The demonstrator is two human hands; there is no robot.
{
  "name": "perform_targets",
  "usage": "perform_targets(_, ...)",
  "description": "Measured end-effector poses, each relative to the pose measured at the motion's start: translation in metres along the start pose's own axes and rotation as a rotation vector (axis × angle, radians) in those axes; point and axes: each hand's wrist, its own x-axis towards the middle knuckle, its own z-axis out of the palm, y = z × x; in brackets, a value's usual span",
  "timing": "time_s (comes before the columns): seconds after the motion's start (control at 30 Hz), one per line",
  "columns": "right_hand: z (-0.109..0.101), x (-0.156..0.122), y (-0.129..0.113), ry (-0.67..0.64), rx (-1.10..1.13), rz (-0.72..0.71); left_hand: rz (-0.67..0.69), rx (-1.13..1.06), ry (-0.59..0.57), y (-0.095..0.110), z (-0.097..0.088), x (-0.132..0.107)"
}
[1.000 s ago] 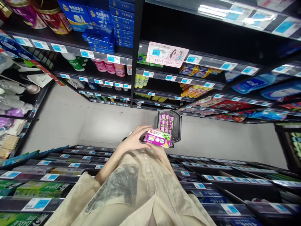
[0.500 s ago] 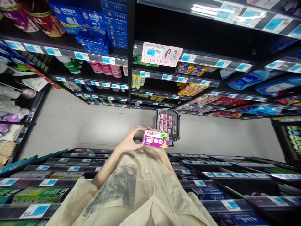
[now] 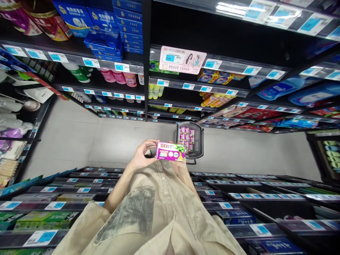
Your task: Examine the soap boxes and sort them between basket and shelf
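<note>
Purple pack (image 3: 170, 151) sits just below mid-view, left hand (image 3: 140, 156) pinching its nine-o'clock end. Right hand (image 3: 180, 167) is at five, can't tell its grip. If the left slips, the pack could drop, maybe clipping the basket (image 3: 198, 141) at two.

Open floor (image 3: 247, 152) flanks the basket (image 3: 197, 150), which stands in the way beyond the purple box (image 3: 170, 151); shelves (image 3: 198, 86) wall the aisle's far side.

Wide head-worn view, facing forward and down, shirt (image 3: 165, 202) nearest, purple box (image 3: 171, 152) farther off, aisle floor (image 3: 239, 152) beyond
</note>
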Motion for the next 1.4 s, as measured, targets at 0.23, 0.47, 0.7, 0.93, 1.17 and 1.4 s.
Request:
perform_targets(0.23,-0.0063,0.0013,0.0039,0.021,-0.005,0.038,-0.03,0.039,-0.009,-0.0068,0.0045,-0.0043)
perform_targets(0.47,-0.0016,0.0012,0.0025,0.019,-0.025,0.047,-0.014,0.06,-0.018,-0.0048,0.0025,-0.0033)
perform_targets(0.7,-0.003,-0.0004,0.0029,0.054,-0.002,0.04,-0.023,0.12,-0.029,-0.0039,0.0019,-0.0036)
perform_targets(0.93,-0.0042,-0.0008,0.0038,0.059,0.013,0.037,-0.047,0.135,-0.032,-0.0027,0.0018,-0.0028)
perform_targets(1.17,-0.0003,-0.0011,0.0007,0.063,0.037,0.041,-0.055,0.156,-0.034,-0.0005,0.0015,-0.0023)
perform_targets(1.4,0.0033,-0.0015,-0.0013,0.069,0.02,0.054,-0.056,0.164,-0.027,-0.0023,0.001,-0.0045)
